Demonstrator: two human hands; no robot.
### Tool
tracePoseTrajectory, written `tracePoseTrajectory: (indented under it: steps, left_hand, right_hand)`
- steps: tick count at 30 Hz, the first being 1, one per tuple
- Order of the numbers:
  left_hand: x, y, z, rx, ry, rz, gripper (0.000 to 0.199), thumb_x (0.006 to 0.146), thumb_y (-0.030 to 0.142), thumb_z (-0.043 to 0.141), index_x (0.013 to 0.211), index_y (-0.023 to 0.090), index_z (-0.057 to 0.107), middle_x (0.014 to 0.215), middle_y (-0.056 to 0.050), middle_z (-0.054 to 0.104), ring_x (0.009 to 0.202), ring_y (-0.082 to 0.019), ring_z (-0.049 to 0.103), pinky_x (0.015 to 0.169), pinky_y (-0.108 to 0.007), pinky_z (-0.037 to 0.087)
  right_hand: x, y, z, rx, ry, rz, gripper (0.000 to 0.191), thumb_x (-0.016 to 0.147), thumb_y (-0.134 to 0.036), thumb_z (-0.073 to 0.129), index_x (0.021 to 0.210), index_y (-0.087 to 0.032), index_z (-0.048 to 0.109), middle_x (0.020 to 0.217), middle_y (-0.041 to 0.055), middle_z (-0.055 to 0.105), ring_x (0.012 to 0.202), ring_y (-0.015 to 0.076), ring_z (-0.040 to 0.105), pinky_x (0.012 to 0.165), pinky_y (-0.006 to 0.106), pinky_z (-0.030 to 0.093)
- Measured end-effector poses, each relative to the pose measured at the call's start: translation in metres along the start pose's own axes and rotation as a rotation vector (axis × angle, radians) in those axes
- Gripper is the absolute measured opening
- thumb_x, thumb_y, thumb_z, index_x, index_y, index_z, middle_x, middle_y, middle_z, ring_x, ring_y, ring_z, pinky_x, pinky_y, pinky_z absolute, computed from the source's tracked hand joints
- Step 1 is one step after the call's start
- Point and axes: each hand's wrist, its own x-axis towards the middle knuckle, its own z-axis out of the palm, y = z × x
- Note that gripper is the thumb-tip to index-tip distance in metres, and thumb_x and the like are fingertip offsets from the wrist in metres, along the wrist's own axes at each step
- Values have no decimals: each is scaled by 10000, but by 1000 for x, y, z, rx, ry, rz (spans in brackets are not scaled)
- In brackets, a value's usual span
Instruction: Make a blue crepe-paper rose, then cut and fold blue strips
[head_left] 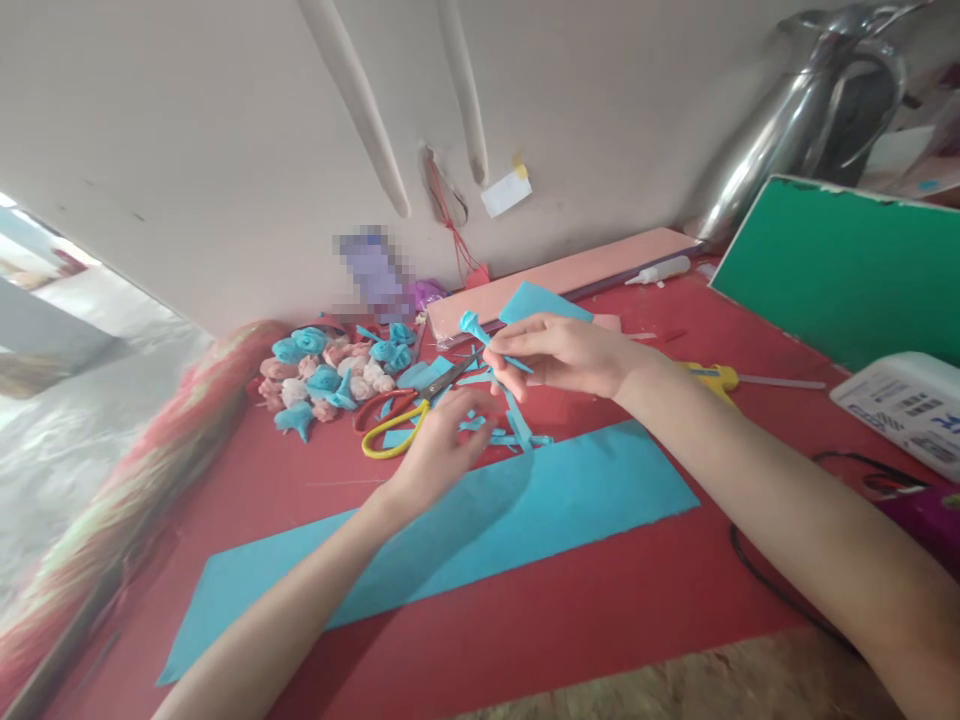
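Note:
My right hand (pixel 562 350) pinches a small blue paper rosebud (pixel 470 321) above the table. Its rolled head sticks out to the left of the fingertips, and a thin twisted blue end pokes out beside the fingers. Lower and to the left, my left hand (pixel 450 435) hovers with thumb and fingers apart, nothing visible between them. Just beside it are scissors (pixel 397 435) with yellow and red handles, partly hidden by that hand. Cut blue paper scraps (pixel 517 425) lie under both hands. A long blue crepe paper strip (pixel 600 485) stretches beneath my wrists.
Blue, pink and white paper flowers (pixel 326 375) are heaped at left. Pink paper (pixel 570 270) lies along the wall near a white glue bottle (pixel 664 270). A yellow glue gun (pixel 709 376), green board (pixel 840 270), white container (pixel 907 410) and metal jug (pixel 780 130) stand right.

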Motion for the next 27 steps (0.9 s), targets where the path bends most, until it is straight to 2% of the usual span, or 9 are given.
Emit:
tracePoseTrajectory:
  steps: [2,5,8,11,14,17,23,25,27]
  left_hand:
    - [2,4,-16,-83,67,-44,216,906,264,435,950,169,625,916,-52,669,815,-175,597,759,-298,471]
    - [-1,16,-37,-377,150,-88,252,917,333,465,857,184,659,836,-14,675,776,-150,593,746,-251,460]
    - [-7,25,-48,-561,189,-43,296,920,377,492,768,200,673,760,11,663,750,-134,588,739,-230,455]
    - [-12,30,-54,-668,196,-26,277,901,410,532,803,214,702,792,6,677,752,-143,601,742,-247,471]
    - [-14,33,-61,-655,283,-28,244,846,434,607,822,220,722,835,-2,694,814,-164,620,744,-252,481]
    - [-15,36,-71,-539,360,-75,151,784,356,689,776,211,728,829,-1,708,829,-166,629,708,-239,477]
    - [-16,34,-83,-527,213,-151,87,777,265,680,765,205,743,756,6,724,717,-147,649,641,-238,495]
    - [-15,32,-83,-538,224,-151,63,757,250,692,763,209,740,770,8,727,731,-149,656,659,-242,505]
    - [-13,28,-84,-514,260,-168,53,719,242,713,745,200,731,764,1,722,725,-153,653,657,-248,506]
  right_hand:
    - [-1,-1,13,-2,-43,-114,272,920,-163,465,704,-155,630,572,-14,638,612,96,606,673,230,445]
    - [-3,-2,33,-45,-69,-231,270,942,-187,460,724,-166,619,594,-21,658,592,88,598,678,236,441]
    - [-5,-2,50,-64,-39,-321,242,939,-239,494,740,-174,617,596,-28,660,574,89,602,651,243,441]
    - [-8,-3,63,-108,-10,-347,234,942,-268,498,766,-175,621,610,-24,670,599,91,607,662,249,449]
    - [-10,-4,72,-212,39,-340,263,951,-284,478,749,-181,613,613,-14,681,603,101,588,643,261,443]
    - [-12,-5,78,-317,109,-323,281,949,-312,477,726,-197,605,617,-12,690,586,111,547,601,278,417]
    - [-13,-6,83,-452,197,-237,300,940,-362,475,695,-236,594,620,-10,680,622,145,518,598,315,382]
    - [-11,-7,83,-474,210,-218,305,932,-364,483,679,-238,596,613,-8,672,600,147,503,587,321,371]
    - [-10,-7,85,-487,281,-205,308,925,-366,488,669,-239,601,611,-4,664,576,147,488,568,324,357]
